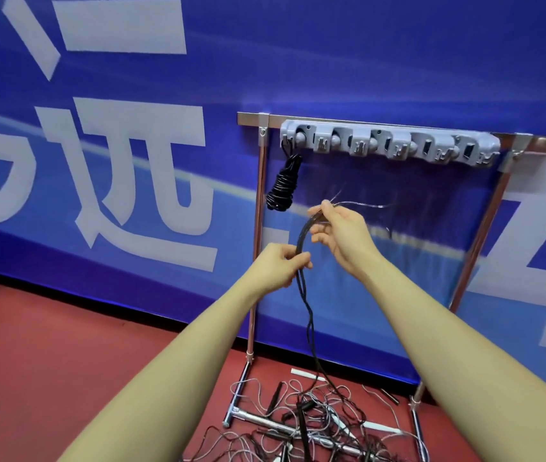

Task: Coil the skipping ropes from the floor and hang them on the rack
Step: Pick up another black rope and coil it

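- Tangled skipping ropes (314,425) heap on red floor (48,361) between the rack (258,228) feet, near edge; too knotted to count.
- Left hand (278,265) pinches a black rope (304,295); right hand (338,228) grips its upper strands; rope trails down into the heap.
- One coiled rope (281,185) hangs at far-left hook of grey holder strip (391,145); blue banner (131,145) close behind.
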Available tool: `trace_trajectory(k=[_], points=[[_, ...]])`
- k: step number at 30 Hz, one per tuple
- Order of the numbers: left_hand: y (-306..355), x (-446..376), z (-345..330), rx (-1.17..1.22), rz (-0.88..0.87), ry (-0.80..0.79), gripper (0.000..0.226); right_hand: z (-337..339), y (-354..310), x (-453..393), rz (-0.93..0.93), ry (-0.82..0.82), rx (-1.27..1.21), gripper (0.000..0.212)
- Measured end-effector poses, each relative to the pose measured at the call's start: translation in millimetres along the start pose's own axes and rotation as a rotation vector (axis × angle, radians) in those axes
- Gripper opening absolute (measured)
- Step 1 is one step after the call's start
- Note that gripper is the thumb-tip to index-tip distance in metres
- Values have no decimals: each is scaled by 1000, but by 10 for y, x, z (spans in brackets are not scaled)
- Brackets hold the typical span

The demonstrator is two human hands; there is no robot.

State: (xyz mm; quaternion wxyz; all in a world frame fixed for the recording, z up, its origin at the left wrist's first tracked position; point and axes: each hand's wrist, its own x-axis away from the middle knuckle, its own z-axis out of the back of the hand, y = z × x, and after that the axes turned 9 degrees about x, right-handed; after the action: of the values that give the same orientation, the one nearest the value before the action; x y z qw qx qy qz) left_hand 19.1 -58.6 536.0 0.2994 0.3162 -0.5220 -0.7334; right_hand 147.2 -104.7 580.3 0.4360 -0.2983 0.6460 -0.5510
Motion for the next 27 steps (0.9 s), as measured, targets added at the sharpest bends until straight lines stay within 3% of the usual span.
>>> trace_trajectory(k=[3, 6, 9, 11, 16, 19, 21, 22, 25, 27], points=[[58, -72, -2, -2, -34, 88, 26, 160, 153, 64, -112, -114, 223, 14], [138, -132, -4, 82, -32, 108, 29, 290, 428, 245, -195, -381, 653, 30], [244, -154, -24, 128, -38, 123, 30, 265, 630, 421, -193, -541, 674, 22], [330, -128, -26, 185, -35, 144, 31, 186, 680, 453, -122, -428, 611, 11], [260, -60, 29, 319, 145, 197, 31, 66, 590, 382, 3, -98, 434, 22], [-123, 181, -18, -34, 107, 29, 7, 31, 516, 334, 22, -37, 288, 25], [-385, 321, -77, -167, 70, -71, 6, -18, 457, 312, 31, -11, 212, 26], [-452, 345, -96, -148, 68, -66, 2, -41, 419, 306, 32, -4, 169, 26], [-456, 285, -84, -51, 48, 56, 25, -39, 364, 304, 5, -15, 19, 23], [-378, 216, -70, 3, 33, 136, 28, 59, 416, 324, -49, -65, 107, 18]])
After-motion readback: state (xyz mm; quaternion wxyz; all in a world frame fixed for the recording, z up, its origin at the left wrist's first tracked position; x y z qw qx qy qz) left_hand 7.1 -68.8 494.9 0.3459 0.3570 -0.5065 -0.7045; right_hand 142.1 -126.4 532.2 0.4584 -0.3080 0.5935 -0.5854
